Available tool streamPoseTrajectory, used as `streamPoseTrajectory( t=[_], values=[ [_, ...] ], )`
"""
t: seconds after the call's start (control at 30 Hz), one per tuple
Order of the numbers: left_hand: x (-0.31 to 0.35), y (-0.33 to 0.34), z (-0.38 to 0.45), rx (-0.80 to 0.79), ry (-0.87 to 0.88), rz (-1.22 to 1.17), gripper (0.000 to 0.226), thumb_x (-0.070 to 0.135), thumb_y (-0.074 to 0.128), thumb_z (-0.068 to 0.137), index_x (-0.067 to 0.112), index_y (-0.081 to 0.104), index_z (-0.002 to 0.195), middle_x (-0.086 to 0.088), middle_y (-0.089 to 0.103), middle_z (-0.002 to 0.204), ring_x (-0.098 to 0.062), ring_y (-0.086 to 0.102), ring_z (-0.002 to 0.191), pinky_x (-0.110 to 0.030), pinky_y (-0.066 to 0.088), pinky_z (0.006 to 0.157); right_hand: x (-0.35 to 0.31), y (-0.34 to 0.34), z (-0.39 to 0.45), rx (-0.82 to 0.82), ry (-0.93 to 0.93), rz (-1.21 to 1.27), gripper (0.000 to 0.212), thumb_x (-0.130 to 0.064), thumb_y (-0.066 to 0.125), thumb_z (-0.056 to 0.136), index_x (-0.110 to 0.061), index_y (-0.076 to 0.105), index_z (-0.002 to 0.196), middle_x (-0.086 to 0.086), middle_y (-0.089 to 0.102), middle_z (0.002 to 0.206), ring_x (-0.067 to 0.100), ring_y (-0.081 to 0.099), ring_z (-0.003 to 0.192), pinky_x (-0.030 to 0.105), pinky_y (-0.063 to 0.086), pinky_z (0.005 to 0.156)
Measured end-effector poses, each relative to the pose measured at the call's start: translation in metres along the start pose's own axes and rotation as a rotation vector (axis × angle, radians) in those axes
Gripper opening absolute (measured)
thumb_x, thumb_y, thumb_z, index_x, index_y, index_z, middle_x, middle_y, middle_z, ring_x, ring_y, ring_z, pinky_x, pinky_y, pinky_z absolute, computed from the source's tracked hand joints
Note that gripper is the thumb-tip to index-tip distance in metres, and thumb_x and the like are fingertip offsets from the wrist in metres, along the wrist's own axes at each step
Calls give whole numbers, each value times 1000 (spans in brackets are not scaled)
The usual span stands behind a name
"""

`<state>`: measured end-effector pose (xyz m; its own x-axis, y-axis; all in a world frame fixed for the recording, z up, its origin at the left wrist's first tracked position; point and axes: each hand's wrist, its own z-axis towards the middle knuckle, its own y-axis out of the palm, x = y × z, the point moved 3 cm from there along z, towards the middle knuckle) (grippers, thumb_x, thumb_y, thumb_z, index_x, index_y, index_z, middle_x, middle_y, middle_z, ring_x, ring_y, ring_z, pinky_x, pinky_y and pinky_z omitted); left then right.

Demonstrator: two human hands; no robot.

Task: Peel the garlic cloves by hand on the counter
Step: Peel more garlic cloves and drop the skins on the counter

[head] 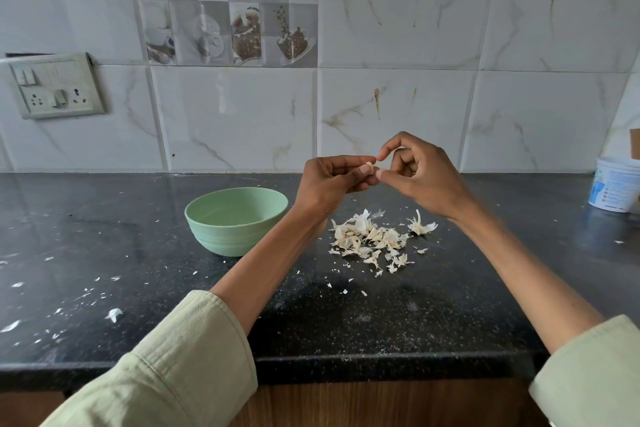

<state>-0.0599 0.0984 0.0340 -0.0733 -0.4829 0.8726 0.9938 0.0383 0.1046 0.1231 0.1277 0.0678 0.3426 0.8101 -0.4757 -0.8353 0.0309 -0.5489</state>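
Your left hand (332,180) pinches a garlic clove (370,166) up over the counter (138,253) while your right hand (419,177) nips at its skin. Below, the pile of cloves and skins (372,239) looks mostly unpeeled; the green bowl (236,218) appears empty, so plenty's left.

Soft even daylight, faint sheen on the counter (104,236), wide-angle bending at edges, sharp focus

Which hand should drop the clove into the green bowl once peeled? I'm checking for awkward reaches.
Probably the left hand: it already grips the garlic clove, and the green bowl sits on its side. The right hand only pinches skin and would have to cross over.
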Motion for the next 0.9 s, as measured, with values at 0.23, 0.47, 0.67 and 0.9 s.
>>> streamPoseTrajectory(
  t=[0.23,0.47,0.67,0.9],
  values=[
    [-2,3,-3,41,-45,-98,23,1,73,95,-10,74,115,-26,78,100,-29,78,88,-31,65,86,-2,2,0,56,-73,-21,25,-29,89,85,-22,68,98,-3,70,81,25,60,60,33,52,59],
    [0,4,-4,66,-91,-106,24,4,77,93,-14,73,108,-25,78,97,-35,79,89,-35,65,86,-3,0,0,95,-95,-46,17,-16,87,87,-22,75,98,-7,72,83,23,65,68,40,58,66],
    [0,4,-2,80,-76,-7,20,7,73,97,-10,74,108,-28,77,100,-21,76,76,-26,62,75,2,0,2,64,-18,52,16,-21,86,88,-16,77,100,-3,76,83,17,73,66,28,59,54],
    [3,5,-4,87,-30,195,13,13,69,99,2,74,105,-10,80,93,-15,74,76,-24,55,68,9,0,6,-3,85,205,19,-17,84,90,-9,77,105,6,80,86,22,75,69,32,60,63]
  ],
)
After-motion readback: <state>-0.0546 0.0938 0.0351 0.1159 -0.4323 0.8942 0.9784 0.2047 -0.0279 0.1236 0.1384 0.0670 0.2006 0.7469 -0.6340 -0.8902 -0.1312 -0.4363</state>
